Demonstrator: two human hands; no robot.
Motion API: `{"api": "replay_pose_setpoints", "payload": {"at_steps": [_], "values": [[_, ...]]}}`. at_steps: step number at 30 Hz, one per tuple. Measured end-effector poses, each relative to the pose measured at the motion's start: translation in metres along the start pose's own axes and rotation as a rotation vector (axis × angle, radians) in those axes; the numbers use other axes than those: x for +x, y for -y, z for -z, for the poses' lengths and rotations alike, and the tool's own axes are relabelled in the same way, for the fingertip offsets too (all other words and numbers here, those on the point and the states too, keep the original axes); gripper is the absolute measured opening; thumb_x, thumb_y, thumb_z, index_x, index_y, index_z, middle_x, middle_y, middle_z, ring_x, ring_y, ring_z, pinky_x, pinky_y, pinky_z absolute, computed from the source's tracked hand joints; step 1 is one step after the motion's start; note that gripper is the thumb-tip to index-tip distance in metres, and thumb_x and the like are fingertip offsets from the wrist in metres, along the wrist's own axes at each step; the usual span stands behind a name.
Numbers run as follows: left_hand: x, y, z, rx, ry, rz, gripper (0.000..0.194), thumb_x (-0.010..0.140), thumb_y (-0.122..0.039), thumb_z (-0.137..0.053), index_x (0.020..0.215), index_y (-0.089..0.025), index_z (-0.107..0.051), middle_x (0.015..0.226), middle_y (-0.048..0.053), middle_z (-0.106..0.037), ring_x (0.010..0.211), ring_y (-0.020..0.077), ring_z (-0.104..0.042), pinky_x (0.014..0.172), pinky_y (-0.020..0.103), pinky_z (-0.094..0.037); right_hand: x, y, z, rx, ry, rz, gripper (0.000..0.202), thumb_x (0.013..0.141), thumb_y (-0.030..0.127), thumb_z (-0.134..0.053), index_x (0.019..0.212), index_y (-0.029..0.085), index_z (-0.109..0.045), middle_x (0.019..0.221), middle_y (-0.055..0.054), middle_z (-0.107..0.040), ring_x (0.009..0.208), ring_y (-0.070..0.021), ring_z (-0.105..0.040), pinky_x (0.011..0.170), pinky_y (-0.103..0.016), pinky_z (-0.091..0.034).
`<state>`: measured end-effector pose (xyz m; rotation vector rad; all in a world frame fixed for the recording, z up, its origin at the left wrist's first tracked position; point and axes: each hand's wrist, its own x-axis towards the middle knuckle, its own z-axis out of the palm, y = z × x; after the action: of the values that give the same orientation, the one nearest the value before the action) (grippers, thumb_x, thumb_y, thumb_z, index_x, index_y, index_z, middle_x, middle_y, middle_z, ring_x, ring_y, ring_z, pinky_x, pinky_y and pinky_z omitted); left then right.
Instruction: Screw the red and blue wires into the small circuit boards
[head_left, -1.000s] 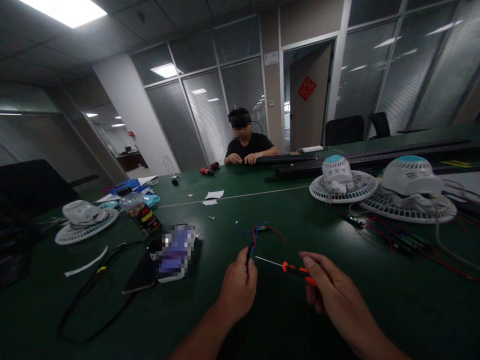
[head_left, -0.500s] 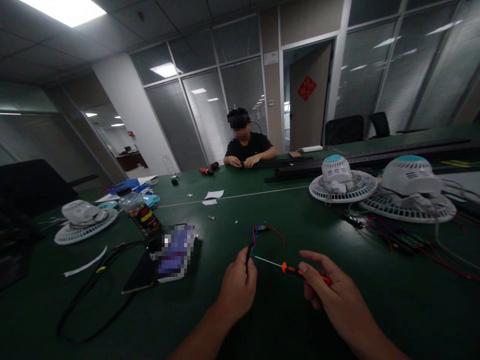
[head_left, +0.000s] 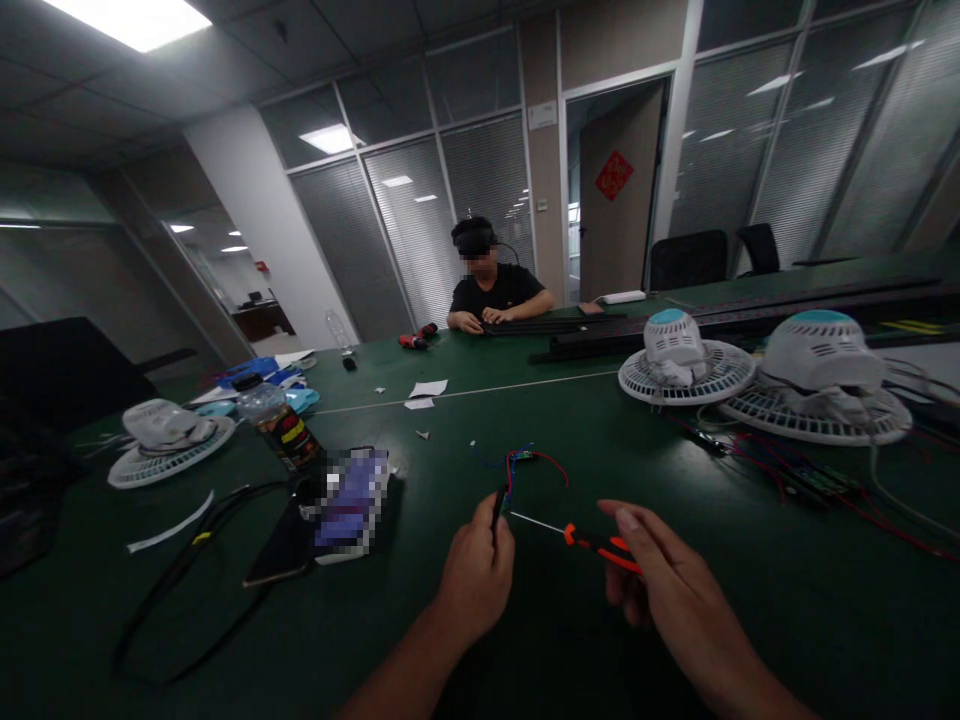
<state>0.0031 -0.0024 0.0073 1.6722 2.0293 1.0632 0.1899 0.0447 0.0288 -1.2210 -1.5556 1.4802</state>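
Note:
My left hand [head_left: 478, 570] is closed around a small black part [head_left: 499, 508], which stands up between thumb and fingers. Red and blue wires run from it to a small green circuit board [head_left: 523, 455] on the table. In my right hand [head_left: 660, 570] is an orange and black screwdriver [head_left: 600, 545], its handle between the thumb and fingers. The thin metal shaft points left, and its tip is at the wires beside the black part; whether it touches is too small to tell.
White fan units [head_left: 682, 360] sit at the right, near more wired boards [head_left: 821, 480]. At the left are a bottle [head_left: 281, 425], a phone [head_left: 281, 545] and a black cable [head_left: 161, 590]. A person [head_left: 495, 290] sits across the green table [head_left: 420, 640].
My right thumb and fingers have shifted along the screwdriver handle, whose visible angle and orange markings have changed. My left hand has barely moved. The person opposite has moved a hand slightly.

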Motion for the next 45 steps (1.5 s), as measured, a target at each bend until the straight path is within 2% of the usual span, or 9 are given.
{"api": "replay_pose_setpoints", "payload": {"at_steps": [4, 8, 15, 18, 23, 30, 38, 41, 45], "values": [[-0.0001, 0.0002, -0.0003, 0.001, -0.009, -0.006, 0.035, 0.089, -0.026, -0.029, 0.117, -0.013, -0.045, 0.078, 0.006, -0.061, 0.072, 0.0179, -0.058, 0.068, 0.029, -0.041, 0.0018, -0.0032, 0.0002, -0.048, -0.004, 0.025, 0.051, 0.083, 0.054, -0.037, 0.119, 0.018, -0.043, 0.052, 0.004, -0.056, 0.047, -0.0144, -0.053, 0.045, -0.026, -0.041], [0.0004, 0.0012, -0.0013, -0.008, -0.011, -0.004, 0.034, 0.089, -0.027, -0.029, 0.116, -0.013, -0.046, 0.074, 0.004, -0.061, 0.066, 0.0169, -0.057, 0.064, 0.028, -0.041, 0.0019, -0.0052, 0.0012, -0.055, -0.011, 0.044, 0.048, 0.081, 0.049, -0.043, 0.118, 0.018, -0.042, 0.057, 0.003, -0.057, 0.050, -0.0147, -0.054, 0.048, -0.027, -0.043], [0.0003, -0.0005, -0.0003, -0.011, -0.008, 0.007, 0.034, 0.089, -0.026, -0.030, 0.116, -0.013, -0.046, 0.071, 0.003, -0.059, 0.064, 0.0164, -0.057, 0.062, 0.027, -0.040, 0.0026, -0.0047, 0.0002, 0.003, -0.066, 0.089, 0.049, 0.075, 0.045, -0.053, 0.115, 0.019, -0.042, 0.073, 0.001, -0.058, 0.056, -0.0145, -0.055, 0.052, -0.028, -0.045], [0.0000, -0.0015, 0.0001, -0.016, -0.012, -0.009, 0.034, 0.089, -0.025, -0.029, 0.116, -0.013, -0.046, 0.068, 0.003, -0.059, 0.064, 0.0165, -0.057, 0.062, 0.026, -0.041, 0.0005, -0.0008, 0.0008, 0.041, -0.031, 0.053, 0.049, 0.078, 0.049, -0.049, 0.116, 0.018, -0.043, 0.071, 0.000, -0.059, 0.056, -0.0148, -0.055, 0.050, -0.027, -0.043], [0.0002, -0.0014, 0.0001, 0.001, -0.017, -0.007, 0.034, 0.089, -0.025, -0.029, 0.116, -0.013, -0.046, 0.070, 0.003, -0.059, 0.065, 0.0169, -0.057, 0.064, 0.027, -0.042, -0.0008, 0.0021, 0.0010, 0.020, 0.010, -0.010, 0.054, 0.083, 0.056, -0.033, 0.120, 0.017, -0.043, 0.052, 0.003, -0.056, 0.046, -0.0146, -0.052, 0.045, -0.027, -0.040], [0.0005, -0.0003, -0.0004, -0.017, -0.016, -0.002, 0.035, 0.089, -0.026, -0.029, 0.116, -0.012, -0.046, 0.070, 0.003, -0.059, 0.069, 0.0174, -0.058, 0.068, 0.028, -0.042, 0.0010, -0.0008, 0.0000, -0.043, -0.002, 0.058, 0.050, 0.079, 0.049, -0.047, 0.117, 0.017, -0.042, 0.059, 0.003, -0.057, 0.052, -0.0151, -0.054, 0.050, -0.028, -0.043], [0.0004, -0.0032, 0.0005, -0.020, -0.014, 0.006, 0.034, 0.088, -0.025, -0.030, 0.115, -0.012, -0.047, 0.069, 0.003, -0.058, 0.060, 0.0156, -0.056, 0.058, 0.026, -0.039, 0.0007, -0.0013, 0.0015, -0.043, -0.073, 0.102, 0.048, 0.074, 0.044, -0.055, 0.114, 0.018, -0.045, 0.075, 0.000, -0.060, 0.059, -0.0156, -0.056, 0.056, -0.030, -0.045], [0.0000, -0.0041, 0.0011, -0.015, -0.002, 0.008, 0.034, 0.088, -0.025, -0.030, 0.115, -0.012, -0.046, 0.067, 0.002, -0.058, 0.058, 0.0154, -0.055, 0.055, 0.026, -0.039, 0.0000, 0.0007, 0.0008, 0.032, -0.022, 0.034, 0.049, 0.079, 0.051, -0.045, 0.115, 0.018, -0.044, 0.066, 0.000, -0.059, 0.055, -0.0159, -0.056, 0.048, -0.028, -0.042], [-0.0003, -0.0029, 0.0006, -0.024, -0.010, -0.006, 0.034, 0.089, -0.026, -0.029, 0.115, -0.013, -0.046, 0.069, 0.002, -0.059, 0.062, 0.0162, -0.057, 0.059, 0.026, -0.041, -0.0004, 0.0011, 0.0000, 0.026, 0.012, -0.006, 0.051, 0.082, 0.055, -0.035, 0.117, 0.018, -0.044, 0.051, 0.004, -0.055, 0.046, -0.0150, -0.052, 0.044, -0.027, -0.040]]}}
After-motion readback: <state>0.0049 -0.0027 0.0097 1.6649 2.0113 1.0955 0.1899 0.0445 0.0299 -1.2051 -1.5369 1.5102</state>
